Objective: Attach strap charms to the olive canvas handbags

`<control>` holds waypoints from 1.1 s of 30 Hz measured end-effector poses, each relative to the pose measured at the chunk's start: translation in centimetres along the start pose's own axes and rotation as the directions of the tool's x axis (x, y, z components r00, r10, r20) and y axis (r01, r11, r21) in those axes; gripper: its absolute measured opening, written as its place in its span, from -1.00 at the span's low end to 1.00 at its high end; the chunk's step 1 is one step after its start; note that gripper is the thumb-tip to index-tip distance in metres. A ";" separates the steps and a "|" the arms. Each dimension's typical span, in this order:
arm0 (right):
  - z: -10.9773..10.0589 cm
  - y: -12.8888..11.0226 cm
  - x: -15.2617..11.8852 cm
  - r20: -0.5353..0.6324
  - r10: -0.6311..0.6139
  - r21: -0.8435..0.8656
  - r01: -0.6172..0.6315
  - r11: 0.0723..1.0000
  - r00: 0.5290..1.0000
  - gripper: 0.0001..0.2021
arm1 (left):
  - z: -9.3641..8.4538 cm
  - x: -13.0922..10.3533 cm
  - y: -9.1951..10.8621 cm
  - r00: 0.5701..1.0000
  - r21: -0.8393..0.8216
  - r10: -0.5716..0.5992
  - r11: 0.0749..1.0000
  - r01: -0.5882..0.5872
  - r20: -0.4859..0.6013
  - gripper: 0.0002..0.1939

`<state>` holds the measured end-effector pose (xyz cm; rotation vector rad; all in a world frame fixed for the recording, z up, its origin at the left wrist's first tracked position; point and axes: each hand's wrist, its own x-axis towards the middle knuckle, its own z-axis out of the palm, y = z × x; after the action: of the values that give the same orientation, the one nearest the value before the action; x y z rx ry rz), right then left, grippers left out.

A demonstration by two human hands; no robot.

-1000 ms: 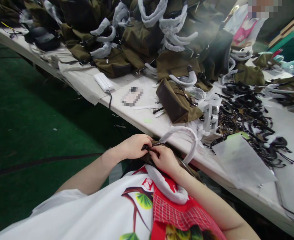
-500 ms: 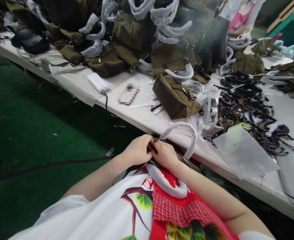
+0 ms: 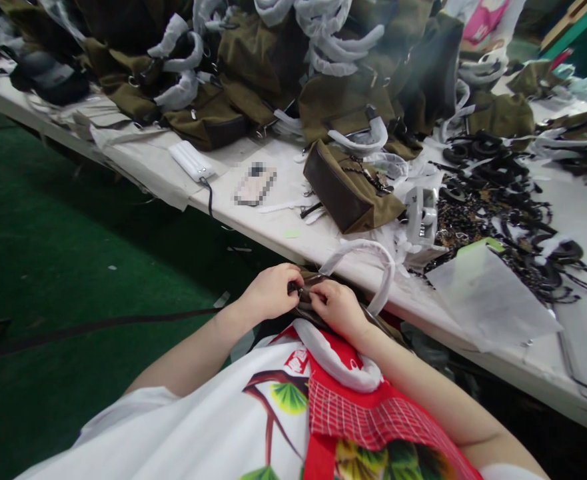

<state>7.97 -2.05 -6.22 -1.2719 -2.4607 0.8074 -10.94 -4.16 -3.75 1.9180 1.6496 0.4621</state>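
Nearest the body, just below the right fingers, a white-wrapped handle (image 3: 326,360) flops over a red apron (image 3: 343,408). The brown bag (image 3: 311,283) sits right under the fingertips, down between the person's front and the table edge. The left hand (image 3: 273,291) curls in, thumb and fingers pinching a small dark bit at the top of the bag (too tiny for me to say what it is). The right hand (image 3: 340,308) is bunched too, thumb close to the index finger just across from the left, but I can't tell if anything's pinched there.

If it were me, I'd let the left anchor that spot and do the fine work with just the right fingertips, keeping the fabric between them flat. I'd also watch both handles; the far one (image 3: 390,272) loops up just past the right fingers and could easily snag a wrist.

Straight beyond the fingertips on the table (image 3: 272,221) lies another bag (image 3: 353,190) on its side, with a black tangle of cords (image 3: 493,217) off to its right and a big heap of olive bags (image 3: 263,60) farthest back.
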 end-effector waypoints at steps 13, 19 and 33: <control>0.3 0.2 0.4 0.033 0.048 0.014 -0.048 0.999 0.998 -0.84 | -0.5 0.7 2.3 0.988 0.286 -0.046 0.958 0.003 0.145 -0.83; 0.2 -0.2 0.4 0.066 0.040 -0.006 -0.040 0.999 0.997 -0.84 | 0.6 1.3 4.5 0.975 0.516 -0.137 0.856 0.028 0.175 -0.76; -0.3 -0.1 0.4 0.121 0.064 -0.007 -0.063 0.998 0.991 -0.81 | 0.2 2.1 5.2 0.950 0.612 -0.140 0.789 -0.063 0.279 -0.72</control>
<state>7.78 -1.74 -5.93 -1.3461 -2.5269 0.9236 -6.31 -2.59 -0.93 2.2460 1.7458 -0.4559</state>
